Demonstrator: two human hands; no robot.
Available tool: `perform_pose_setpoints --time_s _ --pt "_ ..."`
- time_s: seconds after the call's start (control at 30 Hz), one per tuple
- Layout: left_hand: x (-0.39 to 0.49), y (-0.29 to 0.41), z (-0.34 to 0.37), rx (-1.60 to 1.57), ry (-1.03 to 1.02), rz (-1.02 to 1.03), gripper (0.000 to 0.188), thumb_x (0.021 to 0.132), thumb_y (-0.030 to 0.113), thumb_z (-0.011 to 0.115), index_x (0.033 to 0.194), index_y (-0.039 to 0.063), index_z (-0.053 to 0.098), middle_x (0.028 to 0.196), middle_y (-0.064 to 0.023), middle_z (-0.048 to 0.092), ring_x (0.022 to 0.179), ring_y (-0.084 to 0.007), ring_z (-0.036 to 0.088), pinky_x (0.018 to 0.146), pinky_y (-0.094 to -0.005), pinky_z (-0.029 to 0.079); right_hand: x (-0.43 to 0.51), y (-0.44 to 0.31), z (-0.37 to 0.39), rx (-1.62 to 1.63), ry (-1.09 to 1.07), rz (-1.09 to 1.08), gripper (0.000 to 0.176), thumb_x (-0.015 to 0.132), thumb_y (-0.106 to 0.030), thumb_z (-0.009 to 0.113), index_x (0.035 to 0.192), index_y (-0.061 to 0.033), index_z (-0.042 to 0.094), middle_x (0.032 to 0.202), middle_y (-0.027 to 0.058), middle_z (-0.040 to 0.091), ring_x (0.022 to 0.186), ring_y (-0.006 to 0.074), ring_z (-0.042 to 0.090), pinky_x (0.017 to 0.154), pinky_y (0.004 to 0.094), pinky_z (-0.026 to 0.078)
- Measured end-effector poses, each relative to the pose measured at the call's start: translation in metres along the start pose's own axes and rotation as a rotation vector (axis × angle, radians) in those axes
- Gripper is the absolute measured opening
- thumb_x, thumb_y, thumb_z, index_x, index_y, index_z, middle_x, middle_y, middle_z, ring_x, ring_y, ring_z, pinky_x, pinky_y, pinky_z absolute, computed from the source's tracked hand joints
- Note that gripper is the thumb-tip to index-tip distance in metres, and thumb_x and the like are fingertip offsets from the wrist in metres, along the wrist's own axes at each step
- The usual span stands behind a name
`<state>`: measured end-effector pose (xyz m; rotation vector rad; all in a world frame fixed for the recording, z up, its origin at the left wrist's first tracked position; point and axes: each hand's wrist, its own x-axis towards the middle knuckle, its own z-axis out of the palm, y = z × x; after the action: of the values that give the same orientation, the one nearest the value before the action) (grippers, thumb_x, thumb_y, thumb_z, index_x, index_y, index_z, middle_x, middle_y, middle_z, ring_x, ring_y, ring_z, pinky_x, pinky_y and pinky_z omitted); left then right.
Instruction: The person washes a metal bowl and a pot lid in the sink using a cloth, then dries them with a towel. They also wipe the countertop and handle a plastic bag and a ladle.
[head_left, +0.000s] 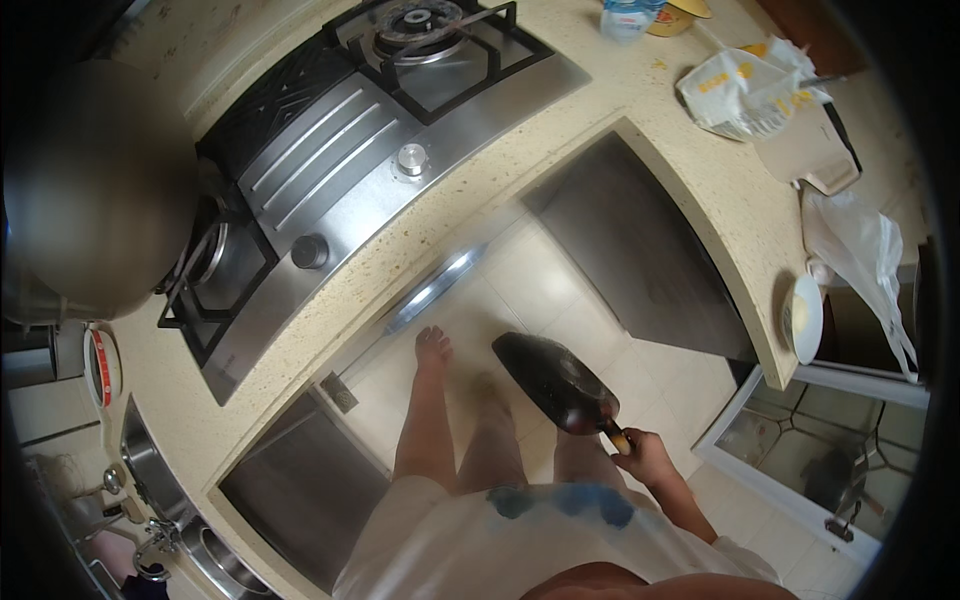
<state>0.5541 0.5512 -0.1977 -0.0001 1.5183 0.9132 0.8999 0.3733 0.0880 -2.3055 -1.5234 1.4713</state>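
My right hand (646, 454) is closed around the short handle of a dark wok or frying pan (555, 382), which hangs tilted on edge over the tiled floor, in front of my legs. Left of the pan, my left hand (433, 346) is held out with its fingers apart and nothing in it. It is near the counter's front edge and touches nothing that I can see. Beyond both hands is a steel gas hob (360, 172) with two burners and black pan supports.
A large blurred metal pot (97, 195) covers much of the left burner. A steel sink (154, 465) lies at lower left. Along the right counter are a printed plastic bag (739, 90), a white plastic bag (862, 232) and a small dish (804, 319). A glazed, framed door (810, 450) stands at right.
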Motion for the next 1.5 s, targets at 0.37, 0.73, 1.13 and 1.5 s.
perform_pose_setpoints --time_s 0.37,0.73,1.13,1.5 --pt "0.145 -0.027 -0.004 -0.949 -0.153 0.157 0.023 0.096 0.020 0.043 0.107 0.003 0.053 0.096 -0.0105 0.064 0.074 -0.0262 0.064 0.070 -0.0363 0.054 0.076 0.066 -0.001 -0.008 -0.026 0.051 0.037 0.067 -0.014 0.072 0.099 0.0017 0.062 0.076 0.0180 0.064 0.065 0.0278 0.062 0.062 0.0351 0.049" --pt "0.103 -0.060 0.015 -0.834 -0.005 0.302 0.017 0.095 0.009 0.046 0.108 0.006 0.036 0.109 -0.0163 0.055 0.096 -0.0286 0.060 0.083 -0.0411 0.052 0.110 0.091 -0.027 0.082 0.097 0.050 0.034 0.067 -0.003 0.068 0.100 0.0013 0.060 0.066 0.0065 0.057 0.059 0.0106 0.049 0.056 0.0263 0.044" --pt "0.049 -0.178 -0.004 -0.705 -0.266 0.358 0.021 0.093 0.018 0.052 0.110 0.006 0.046 0.094 -0.0075 0.057 0.079 -0.0163 0.058 0.068 -0.0250 0.049 0.175 0.036 -0.062 -0.192 -0.085 -0.436 0.029 0.070 -0.007 0.068 0.096 -0.0033 0.057 0.069 0.0134 0.059 0.061 0.0321 0.057 0.058 0.0326 0.048" --pt "-0.033 -0.245 0.014 -0.798 -0.081 0.147 0.021 0.093 0.015 0.051 0.111 0.005 0.050 0.101 -0.0087 0.061 0.092 -0.0175 0.061 0.071 -0.0300 0.051 0.307 -0.034 0.024 -0.662 -0.225 -0.939 0.040 0.076 -0.030 0.066 0.109 -0.0093 0.056 0.078 0.0135 0.065 0.069 0.0324 0.063 0.062 0.0416 0.050"
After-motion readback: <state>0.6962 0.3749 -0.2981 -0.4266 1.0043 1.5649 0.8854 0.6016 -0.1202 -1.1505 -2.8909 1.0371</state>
